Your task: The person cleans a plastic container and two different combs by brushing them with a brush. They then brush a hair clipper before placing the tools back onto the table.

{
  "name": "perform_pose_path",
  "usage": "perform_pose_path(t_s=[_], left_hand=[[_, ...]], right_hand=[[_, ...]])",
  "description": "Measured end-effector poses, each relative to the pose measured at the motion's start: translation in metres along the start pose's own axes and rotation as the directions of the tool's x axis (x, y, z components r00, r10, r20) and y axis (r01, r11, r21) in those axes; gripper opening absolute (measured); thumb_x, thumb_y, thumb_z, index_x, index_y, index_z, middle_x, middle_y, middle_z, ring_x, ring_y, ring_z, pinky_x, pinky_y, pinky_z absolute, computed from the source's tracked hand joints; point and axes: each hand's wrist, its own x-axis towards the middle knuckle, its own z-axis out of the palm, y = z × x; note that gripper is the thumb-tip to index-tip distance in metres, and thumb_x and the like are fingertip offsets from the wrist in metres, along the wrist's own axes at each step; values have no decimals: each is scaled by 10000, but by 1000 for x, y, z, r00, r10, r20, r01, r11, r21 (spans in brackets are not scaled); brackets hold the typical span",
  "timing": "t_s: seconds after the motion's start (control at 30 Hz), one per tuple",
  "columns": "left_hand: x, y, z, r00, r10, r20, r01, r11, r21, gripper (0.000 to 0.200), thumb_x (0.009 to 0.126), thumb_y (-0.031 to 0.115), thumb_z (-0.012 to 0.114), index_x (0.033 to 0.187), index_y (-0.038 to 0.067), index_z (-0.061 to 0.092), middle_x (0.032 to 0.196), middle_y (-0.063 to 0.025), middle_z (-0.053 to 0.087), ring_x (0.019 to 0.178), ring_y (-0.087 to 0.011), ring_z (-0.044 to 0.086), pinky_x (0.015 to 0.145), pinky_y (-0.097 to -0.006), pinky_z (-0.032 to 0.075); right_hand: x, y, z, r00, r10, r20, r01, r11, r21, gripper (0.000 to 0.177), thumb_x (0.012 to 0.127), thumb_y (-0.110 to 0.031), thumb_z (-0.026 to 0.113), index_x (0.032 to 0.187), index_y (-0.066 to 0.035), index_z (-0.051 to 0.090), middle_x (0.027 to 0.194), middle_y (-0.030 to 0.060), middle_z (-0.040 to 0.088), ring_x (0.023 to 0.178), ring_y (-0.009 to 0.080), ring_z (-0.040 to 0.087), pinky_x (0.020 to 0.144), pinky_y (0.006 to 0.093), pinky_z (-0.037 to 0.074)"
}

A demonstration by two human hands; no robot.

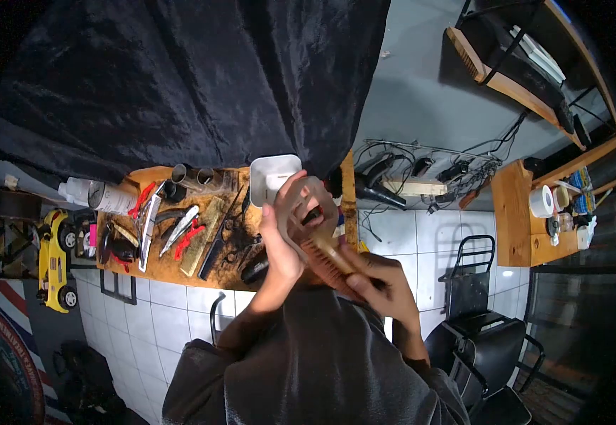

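My left hand (280, 244) is raised over the table with its fingers wrapped round a clear, rounded piece like a see-through cup or lid (293, 221). Something small and dark with a bit of red shows through it. In my right hand (387, 289) is a wooden brush (330, 261), its bristle end right at the clear piece's lower rim and blurred by motion. Just beyond my left fingertips sits a white square tub (272, 170). A black comb (213, 253) and loose dark hair clippings lie left of my left hand.
On the wooden table (153, 268) lie red-handled tools (189, 239), several scissors-like tools, a straight wooden brush (202, 237) and cups (180, 174). A dark curtain (201, 78) hangs behind. At right are a hair dryer (379, 185), cables, a shelf (512, 212) and a black chair (488, 347).
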Motion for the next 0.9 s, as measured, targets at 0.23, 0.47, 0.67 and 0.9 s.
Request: perform_pose_path(t_s=[0.23, 0.47, 0.67, 0.9], left_hand=[[-3, -22, -3, 875, 370, 312, -468, 811, 350, 825, 944, 612, 274, 1401, -74, 295, 1357, -198, 436, 1255, -274, 433, 1062, -357, 288], [6, -1, -12, 922, 320, 215, -363, 910, 199, 761, 963, 577, 243, 1413, -33, 309, 1302, -177, 478, 1169, -253, 496, 1024, -359, 355], [-5, -17, -10, 819, 429, 380, -571, 664, 482, 746, 975, 509, 262, 1357, -127, 340, 1371, -278, 411, 1293, -362, 406, 1086, -405, 270], [5, -1, -18, 853, 414, 318, -518, 749, 413, 753, 981, 511, 230, 1362, -130, 334, 1366, -265, 420, 1285, -350, 412, 1077, -390, 276]], right_hand=[[15, -10, 18, 962, 34, -271, -14, 997, 76, 427, 940, -119, 560, 1340, 11, 486, 1219, 167, 620, 1092, 156, 566, 942, 300, 418], [4, 6, 7, 998, 32, -47, -25, 991, 132, 441, 947, -183, 572, 1335, 8, 490, 1201, 151, 632, 1107, 148, 550, 949, 285, 409], [17, 7, 20, 942, 11, -334, 28, 993, 110, 447, 961, -155, 529, 1367, 14, 447, 1158, 115, 650, 1015, 125, 563, 915, 280, 427], [0, 13, 3, 993, -89, -73, 89, 996, -6, 408, 925, -151, 570, 1287, 33, 533, 1146, 188, 650, 1002, 210, 632, 903, 304, 442]])
